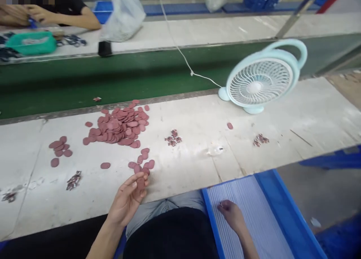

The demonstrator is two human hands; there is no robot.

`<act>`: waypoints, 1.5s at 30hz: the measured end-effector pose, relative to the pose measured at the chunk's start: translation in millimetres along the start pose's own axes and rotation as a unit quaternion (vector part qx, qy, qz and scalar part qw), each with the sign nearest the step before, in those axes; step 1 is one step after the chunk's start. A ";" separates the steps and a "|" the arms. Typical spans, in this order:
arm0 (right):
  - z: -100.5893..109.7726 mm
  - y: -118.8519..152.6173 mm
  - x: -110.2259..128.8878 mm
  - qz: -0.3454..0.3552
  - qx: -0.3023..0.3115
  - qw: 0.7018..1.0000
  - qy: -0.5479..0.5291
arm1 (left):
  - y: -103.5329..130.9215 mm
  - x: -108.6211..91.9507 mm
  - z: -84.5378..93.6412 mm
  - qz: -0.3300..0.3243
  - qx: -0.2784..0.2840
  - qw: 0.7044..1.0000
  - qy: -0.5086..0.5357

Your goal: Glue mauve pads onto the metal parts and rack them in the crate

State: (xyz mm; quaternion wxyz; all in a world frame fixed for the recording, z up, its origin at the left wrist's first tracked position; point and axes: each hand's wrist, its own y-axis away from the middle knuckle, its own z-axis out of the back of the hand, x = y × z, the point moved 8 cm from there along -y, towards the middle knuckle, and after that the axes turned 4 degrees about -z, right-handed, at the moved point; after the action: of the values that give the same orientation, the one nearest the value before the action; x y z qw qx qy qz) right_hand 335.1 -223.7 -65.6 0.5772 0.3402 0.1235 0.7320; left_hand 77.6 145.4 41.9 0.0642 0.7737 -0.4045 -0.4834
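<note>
My left hand [130,198] pinches a flat reddish-brown oval disc [140,183] between thumb and fingers, just above the front of the white table [180,168]. Right beyond it lies a small group of similar discs [140,159]. A large heap of them [118,127] sits farther back. Over the blue tray [278,197] with its ribbed, pale lining, my right hand [231,214] is closed, fingertips pressed together. What it holds, if anything, is too small to make out.
A light-blue fan [255,86] stands at the back right, a white cord [183,55] running up from it. Small metallic piles [173,137] dot the table. Across the green partition [169,72], another person's arm [70,19] rests near a green basket [31,43] and a plastic bag [124,16].
</note>
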 end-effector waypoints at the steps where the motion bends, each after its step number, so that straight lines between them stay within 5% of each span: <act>1: 14.1 4.9 10.3 0.020 0.023 1.000 -0.005 | 1.2 0.2 1.0 0.005 0.003 1.000 0.013; 4: 59.8 30.4 69.9 0.093 0.099 0.990 -0.028 | 5.8 -1.0 2.1 0.004 0.016 1.000 0.027; 8: 83.0 66.5 203.5 0.212 0.187 0.957 -0.069 | 7.2 -3.5 1.2 -0.025 0.019 1.000 0.005; 13: 56.8 53.0 344.6 0.391 0.072 0.916 0.057 | 0.2 -3.4 1.5 -0.084 0.031 0.996 -0.006; 17: 43.2 20.1 390.8 0.438 -0.065 0.891 0.103 | -2.1 -2.3 5.3 -0.116 0.034 0.992 0.028; 21: 23.6 8.8 397.0 0.470 -0.120 0.860 0.154 | -1.1 -3.9 6.7 -0.120 0.032 0.991 0.048; 27: 4.9 18.3 362.2 0.466 -0.153 0.817 0.304 | -3.7 -2.8 6.1 -0.089 0.050 0.991 0.089; 34: 12.8 51.8 328.4 0.457 -0.137 0.836 0.271 | -4.6 -3.2 5.6 -0.080 0.055 0.991 0.092; 36: 18.1 59.1 322.0 0.465 -0.103 0.856 0.201 | -4.0 -2.5 6.0 -0.064 0.054 0.993 0.088; 39: 50.2 56.5 301.0 0.404 -0.083 0.906 -0.098 | -0.8 -1.7 7.4 -0.037 0.048 0.994 0.096; 42: 70.6 46.3 271.8 0.303 -0.061 0.891 -0.332 | 4.6 -2.0 5.7 -0.030 0.041 0.990 0.128; 45: 67.0 38.9 267.0 0.249 0.062 0.843 -0.473 | 9.2 -0.6 -3.2 -0.026 0.051 0.985 0.163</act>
State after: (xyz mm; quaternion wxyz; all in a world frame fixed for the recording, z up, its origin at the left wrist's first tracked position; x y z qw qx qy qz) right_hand 321.1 -1.6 101.0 0.3418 0.6994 -0.2087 0.5920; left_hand 74.8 138.8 48.5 0.0772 0.8545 -0.3927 -0.3310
